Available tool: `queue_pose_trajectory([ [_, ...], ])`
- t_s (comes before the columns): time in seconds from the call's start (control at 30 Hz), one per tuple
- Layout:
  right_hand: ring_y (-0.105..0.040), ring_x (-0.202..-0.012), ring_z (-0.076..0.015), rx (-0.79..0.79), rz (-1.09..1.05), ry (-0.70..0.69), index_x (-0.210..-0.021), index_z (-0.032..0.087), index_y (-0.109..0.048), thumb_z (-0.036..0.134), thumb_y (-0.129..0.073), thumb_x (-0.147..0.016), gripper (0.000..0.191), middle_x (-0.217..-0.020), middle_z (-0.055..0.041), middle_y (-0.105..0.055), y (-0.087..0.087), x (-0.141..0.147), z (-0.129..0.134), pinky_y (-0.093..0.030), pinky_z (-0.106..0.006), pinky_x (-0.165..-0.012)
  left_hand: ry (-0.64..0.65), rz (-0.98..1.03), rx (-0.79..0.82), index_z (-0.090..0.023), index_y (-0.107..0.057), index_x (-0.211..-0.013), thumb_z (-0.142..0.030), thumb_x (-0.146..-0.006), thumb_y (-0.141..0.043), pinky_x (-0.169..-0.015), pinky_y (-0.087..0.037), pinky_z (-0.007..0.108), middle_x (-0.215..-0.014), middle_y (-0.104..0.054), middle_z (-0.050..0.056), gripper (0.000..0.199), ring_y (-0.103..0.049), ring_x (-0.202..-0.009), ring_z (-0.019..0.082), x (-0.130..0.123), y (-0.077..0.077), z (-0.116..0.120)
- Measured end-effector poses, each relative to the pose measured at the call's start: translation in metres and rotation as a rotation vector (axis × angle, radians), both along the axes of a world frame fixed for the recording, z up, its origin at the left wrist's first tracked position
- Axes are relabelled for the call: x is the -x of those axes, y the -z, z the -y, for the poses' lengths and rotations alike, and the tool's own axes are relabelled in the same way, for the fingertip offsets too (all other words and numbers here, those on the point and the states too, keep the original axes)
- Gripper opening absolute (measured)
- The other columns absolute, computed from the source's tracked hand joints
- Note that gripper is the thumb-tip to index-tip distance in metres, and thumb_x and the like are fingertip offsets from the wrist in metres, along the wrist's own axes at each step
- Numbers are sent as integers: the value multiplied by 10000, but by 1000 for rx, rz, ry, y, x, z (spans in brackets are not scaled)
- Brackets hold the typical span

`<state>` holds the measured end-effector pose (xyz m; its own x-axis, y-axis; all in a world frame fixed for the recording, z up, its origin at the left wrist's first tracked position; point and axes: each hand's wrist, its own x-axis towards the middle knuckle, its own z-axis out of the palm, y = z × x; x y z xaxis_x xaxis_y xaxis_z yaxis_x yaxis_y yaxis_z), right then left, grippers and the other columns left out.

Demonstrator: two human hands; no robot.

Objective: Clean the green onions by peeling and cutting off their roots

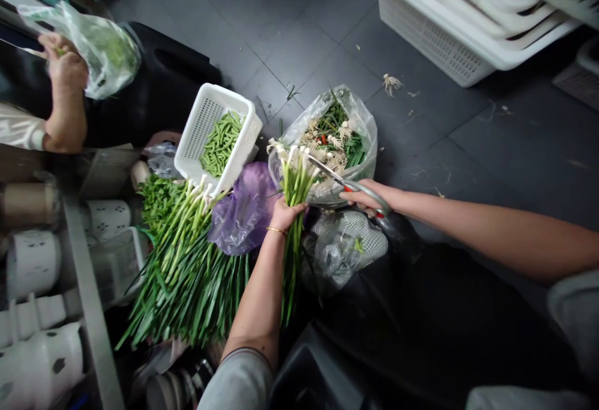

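My left hand [284, 215] is wrapped round a bunch of green garlic stalks [296, 184], white root ends pointing away from me. In my right hand [366, 196] is a pair of scissors [345, 183] with grey and red handles. Their blades reach to the white ends of the bunch. Just beyond, a clear plastic bag [369, 124] on the floor holds cut roots, bulb ends and green scraps. To the left lies a large pile of long green stalks [196, 273] with white ends. A crumpled purple bag [248, 204] sits between that pile and my left hand.
A white basket [187, 129] of green pods stands behind the pile. At far left, another person's hand [65, 63] is by a clear bag of greens [115, 54]. Stacked white crates [430, 29] stand at upper right. A metal shelf [91, 291] with containers runs along the left.
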<state>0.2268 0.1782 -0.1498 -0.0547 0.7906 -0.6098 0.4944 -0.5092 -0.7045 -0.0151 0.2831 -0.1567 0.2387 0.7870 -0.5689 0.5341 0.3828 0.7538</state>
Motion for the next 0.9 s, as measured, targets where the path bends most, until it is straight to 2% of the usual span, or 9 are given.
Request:
queue_pose_trajectory([
  [0.07, -673, -817, -272, -84, 200, -49, -941, 146, -618, 533, -521, -853, 409, -890, -148, -686, 2, -1, -19, -537, -373, -718, 7, 57, 77, -120, -614, -648, -322, -495, -827, -478, -443, 254, -553, -624, 17, 331, -549, -464, 130, 4, -9, 1],
  [0.13, -652, -942, -305, -119, 273, -125, -969, 134, -617, 508, -567, -832, 401, -1004, -181, -675, 2, -7, -34, -519, -388, -799, 8, 101, 154, -111, -629, -651, -334, -514, -822, -472, -455, 265, -550, -627, 29, 325, -562, -458, 142, 9, -19, -1],
  [0.23, -660, -799, -229, -119, 90, -219, -857, 156, -621, 482, -502, -885, 348, -843, -117, -675, -5, -13, -40, -535, -327, -730, 17, 129, 193, -104, -634, -641, -329, -514, -824, -463, -458, 261, -539, -626, 37, 320, -567, -451, 145, 18, -30, -5],
  [0.37, -564, -513, -154, -20, -195, -114, -868, 199, -614, 595, -377, -912, 463, -626, -33, -588, -18, -10, -18, -523, -309, -517, 45, 131, 171, -104, -635, -636, -325, -498, -830, -456, -457, 260, -539, -628, 39, 325, -555, -439, 138, 25, -32, -10],
  [0.53, -636, -678, -210, -131, -73, -191, -891, 190, -618, 533, -471, -885, 373, -728, -69, -633, -15, -3, 14, -544, -344, -617, -82, 63, 45, -106, -637, -662, -327, -491, -839, -469, -467, 254, -556, -637, 29, 345, -564, -457, 135, 37, -22, -13],
  [0.6, -644, -692, -220, -114, -45, -126, -944, 188, -615, 517, -405, -914, 391, -740, -73, -643, -16, -7, 14, -542, -358, -629, -60, 91, 57, -102, -644, -674, -338, -515, -832, -489, -484, 264, -577, -647, 40, 341, -578, -479, 143, 42, -24, -14],
  [0.7, -646, -706, -233, -178, 74, 13, -1069, 185, -594, 476, -351, -935, 402, -755, -77, -656, -34, -24, -13, -530, -381, -652, 80, 152, 128, -102, -658, -711, -330, -521, -836, -521, -505, 282, -627, -670, 61, 346, -606, -524, 165, 43, -35, -11],
  [0.77, -644, -774, -251, -314, 251, 10, -1120, 176, -578, 445, -424, -907, 377, -823, -98, -668, -54, -35, -46, -515, -387, -697, 173, 181, 171, -108, -662, -735, -318, -516, -842, -540, -510, 283, -655, -682, 67, 353, -620, -553, 175, 40, -44, -7],
  [0.9, -628, -785, -264, -413, 484, -316, -1068, 166, -602, 429, -560, -824, 361, -831, -113, -665, -90, -41, -101, -487, -372, -691, 301, 248, 229, -117, -662, -757, -309, -512, -840, -563, -511, 280, -684, -690, 69, 358, -628, -588, 182, 32, -58, -3],
])
